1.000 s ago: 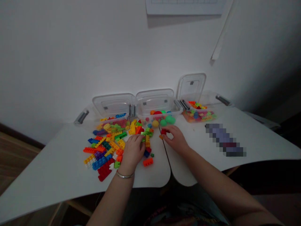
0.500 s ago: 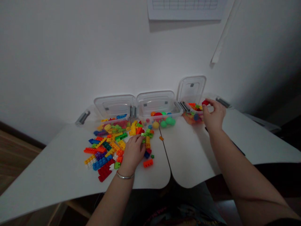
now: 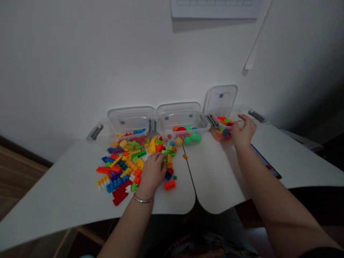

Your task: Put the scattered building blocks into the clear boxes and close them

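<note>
The left hand (image 3: pixel 152 174), marked by a thin silver bangle (image 3: pixel 143 199) at the wrist, is laid palm-down at the right edge of a loose heap of multicoloured plastic building bricks (image 3: pixel 120 168) on the white table (image 3: pixel 215 182). Its fingers (image 3: pixel 161 159) are curved and lightly bunched, pressed against the bricks; whether a brick is pinched beneath them cannot be told. Just to the right of those fingers, a yellow brick column topped by green bricks (image 3: pixel 169 162) is seen lying with its long axis running away from the person, and the left hand is clearly nearer to it than the right. The right hand (image 3: pixel 243 133) is held at the far right, over the front rim of a clear plastic storage box (image 3: pixel 220 104) filled with mixed small blocks, its lid standing open behind. Its fingers (image 3: pixel 243 118) are loosely curled and slightly spread, and nothing held can be made out. A small orange brick (image 3: pixel 185 156) lies apart on the table, between the hands.
</note>
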The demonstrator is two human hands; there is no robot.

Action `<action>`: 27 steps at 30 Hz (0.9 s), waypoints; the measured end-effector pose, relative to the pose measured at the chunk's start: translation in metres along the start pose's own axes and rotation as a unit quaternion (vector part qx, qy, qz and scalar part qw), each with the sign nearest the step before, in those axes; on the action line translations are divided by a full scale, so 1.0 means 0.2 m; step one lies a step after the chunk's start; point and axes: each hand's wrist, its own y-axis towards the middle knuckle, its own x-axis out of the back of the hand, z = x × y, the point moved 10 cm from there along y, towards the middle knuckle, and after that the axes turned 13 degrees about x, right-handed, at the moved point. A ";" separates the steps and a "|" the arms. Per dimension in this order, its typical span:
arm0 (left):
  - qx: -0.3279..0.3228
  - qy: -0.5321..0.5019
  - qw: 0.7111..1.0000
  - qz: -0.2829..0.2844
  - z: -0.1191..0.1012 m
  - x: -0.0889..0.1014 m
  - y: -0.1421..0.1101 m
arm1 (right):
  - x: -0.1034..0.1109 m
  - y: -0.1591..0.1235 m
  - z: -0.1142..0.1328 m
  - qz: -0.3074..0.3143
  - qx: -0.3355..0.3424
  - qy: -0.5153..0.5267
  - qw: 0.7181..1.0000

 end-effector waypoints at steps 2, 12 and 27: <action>0.001 -0.001 1.000 0.004 0.00 0.00 0.00 | 0.04 -0.03 0.15 -0.019 0.043 0.028 0.998; 0.012 -0.032 0.999 -0.032 0.02 0.02 0.00 | -0.37 -0.61 1.09 0.379 0.280 0.217 0.855; 0.019 -0.025 0.999 -0.012 0.01 0.02 0.00 | -0.47 -0.76 1.00 0.419 0.221 0.142 0.869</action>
